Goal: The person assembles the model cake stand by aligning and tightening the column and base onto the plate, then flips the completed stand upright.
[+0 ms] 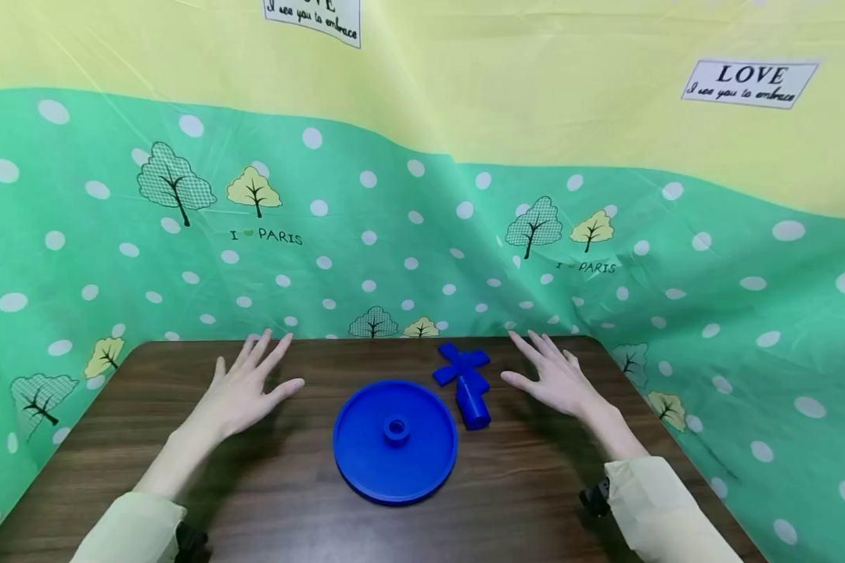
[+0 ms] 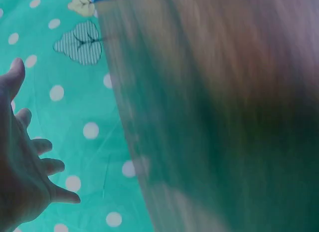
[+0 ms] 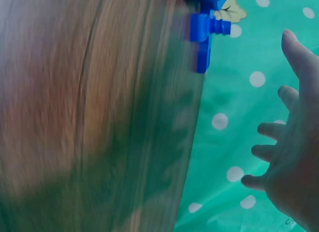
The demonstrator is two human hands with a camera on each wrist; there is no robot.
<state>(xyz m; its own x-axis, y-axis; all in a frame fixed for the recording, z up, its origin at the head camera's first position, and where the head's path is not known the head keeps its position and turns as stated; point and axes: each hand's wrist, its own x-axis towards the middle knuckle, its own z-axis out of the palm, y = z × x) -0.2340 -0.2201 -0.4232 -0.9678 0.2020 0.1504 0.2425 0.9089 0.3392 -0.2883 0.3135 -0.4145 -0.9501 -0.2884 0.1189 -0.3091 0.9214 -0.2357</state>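
Observation:
A round blue plate with a raised rim and a short hollow post in its centre lies on the wooden table. Behind it to the right is a blue piece with several flat blades, against a blue cylinder lying on its side. My left hand, fingers spread, is left of the plate and holds nothing. My right hand is likewise spread and bare, just right of the bladed piece. In the right wrist view the blue bladed piece shows at the top.
The dark wooden table ends at a green and yellow cloth with white dots and printed trees, which hangs behind it and along both sides. A black strap sits at the right wrist, and another at the left.

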